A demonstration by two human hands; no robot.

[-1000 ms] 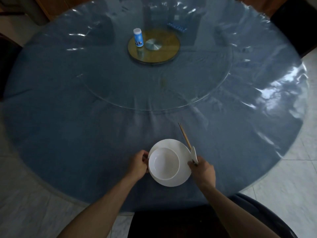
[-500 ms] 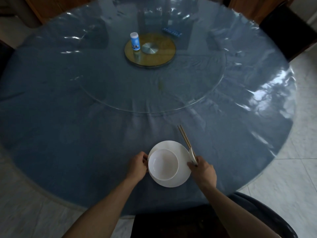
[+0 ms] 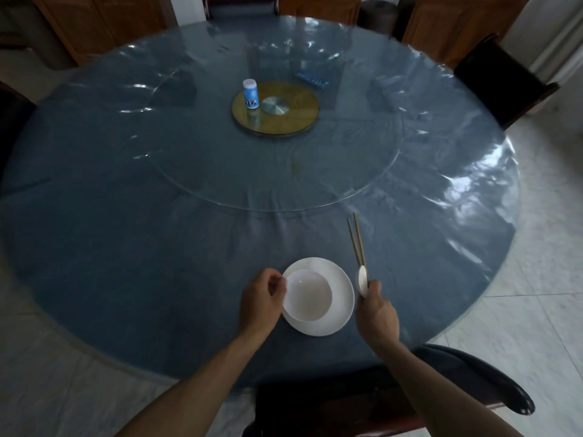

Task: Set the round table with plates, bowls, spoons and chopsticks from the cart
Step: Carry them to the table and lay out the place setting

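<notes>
A white plate (image 3: pixel 340 298) lies near the front edge of the round table (image 3: pixel 126 216), with a white bowl (image 3: pixel 307 294) in it. My left hand (image 3: pixel 262 298) sits at the bowl's left rim, fingers curled against it. My right hand (image 3: pixel 375 313) is just right of the plate. It grips a white spoon (image 3: pixel 362 280) and a pair of wooden chopsticks (image 3: pixel 356 239) that point away from me over the blue cloth.
A glass turntable (image 3: pixel 315 184) covers the table's middle, with a brass hub (image 3: pixel 290 121), a blue-labelled bottle (image 3: pixel 250 94) and a blister pack (image 3: pixel 311 79). A dark chair (image 3: pixel 362 402) stands right below me, another chair (image 3: pixel 501 77) at the far right. Wooden cabinets line the back.
My right hand has moved right, off the plate's rim, with the spoon and chopsticks. The chopsticks now stand clear of the plate. My left hand stays at the bowl.
</notes>
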